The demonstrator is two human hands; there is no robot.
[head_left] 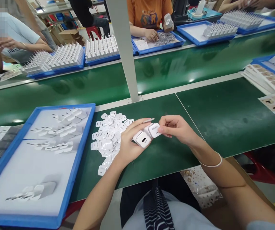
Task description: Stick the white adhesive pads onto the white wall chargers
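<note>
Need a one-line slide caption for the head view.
Left hand holds two white chargers; right hand pinches one, beside loose plug parts and blue tray.

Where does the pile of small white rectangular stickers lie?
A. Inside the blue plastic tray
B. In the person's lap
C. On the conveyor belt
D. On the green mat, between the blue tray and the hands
D: the pile of small white rectangular stickers lies on the green mat, right of the blue plastic tray, beside the left hand.

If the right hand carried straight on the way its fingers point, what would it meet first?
The right hand points leftward and already touches a white charger; beyond it, probably the left hand holding a second charger. Depth is uncertain.
</note>
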